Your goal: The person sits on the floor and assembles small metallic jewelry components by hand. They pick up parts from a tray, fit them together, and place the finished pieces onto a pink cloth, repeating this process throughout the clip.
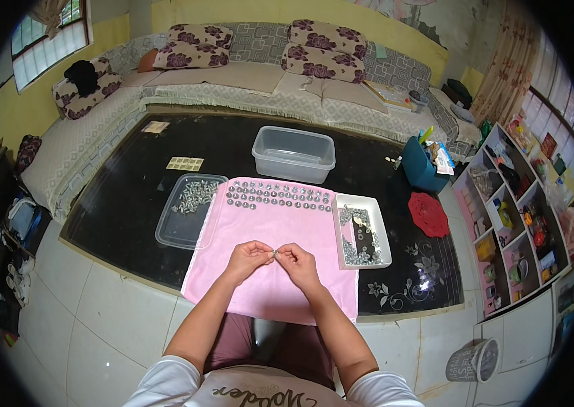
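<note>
Over the pink cloth (266,229), my left hand (249,260) and my right hand (297,263) meet at the fingertips, both pinching one small metal fastener (274,252), partly hidden by the fingers. Rows of round metal pieces (280,195) stand along the cloth's far part. To the left, a clear plastic lid (165,231) holds a heap of small metal screws or bolts (194,197); its right side overlaps the cloth. On the right, a white box (387,234) contains many small metal nuts or washers (368,254).
An empty clear plastic tub (294,170) sits behind the cloth on the black table (129,203). Farther right are a teal container (416,165) and a red doily (428,214). A shelf unit (518,224) stands right of the table, and a sofa (246,96) runs behind it.
</note>
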Demonstrator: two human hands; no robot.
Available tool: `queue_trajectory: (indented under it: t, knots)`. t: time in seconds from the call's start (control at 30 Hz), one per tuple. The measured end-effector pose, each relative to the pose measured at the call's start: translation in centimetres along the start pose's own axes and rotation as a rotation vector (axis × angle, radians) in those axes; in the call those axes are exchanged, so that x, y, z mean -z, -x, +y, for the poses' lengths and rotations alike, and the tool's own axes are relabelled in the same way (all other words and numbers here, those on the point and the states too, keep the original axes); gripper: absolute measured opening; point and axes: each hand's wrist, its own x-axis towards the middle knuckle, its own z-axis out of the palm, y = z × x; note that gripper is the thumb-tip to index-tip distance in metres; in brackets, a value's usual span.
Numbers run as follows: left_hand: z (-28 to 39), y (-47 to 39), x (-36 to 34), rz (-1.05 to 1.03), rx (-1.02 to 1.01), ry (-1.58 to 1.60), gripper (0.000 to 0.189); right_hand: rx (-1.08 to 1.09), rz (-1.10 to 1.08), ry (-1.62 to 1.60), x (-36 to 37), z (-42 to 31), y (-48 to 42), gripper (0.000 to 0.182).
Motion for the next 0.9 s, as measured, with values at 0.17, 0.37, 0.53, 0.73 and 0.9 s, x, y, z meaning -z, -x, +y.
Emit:
queue_trajectory:
  t: [0.17,0.37,0.53,0.73,0.9]
  knots:
    - [0.1,0.0,-0.1,0.005,0.000,-0.006,0.012,0.041,0.021,-0.005,0.0,-0.7,0.1,0.011]
    - [0.2,0.1,-0.2,0.003,-0.002,-0.011,0.012,0.020,0.019,0.006,0.0,-0.5,0.1,0.012]
    - [0.3,0.1,-0.2,0.009,0.001,-0.015,0.012,-0.016,0.001,0.076,0.1,-0.5,0.1,0.010]
    - [0.5,0.2,-0.3,0.007,0.003,-0.021,0.012,0.042,0.012,0.057,0.0,-1.1,0.2,0.010]
    - [0.5,0.2,-0.3,0.002,0.010,-0.018,0.012,0.028,0.027,0.006,0.0,-0.8,0.2,0.010]
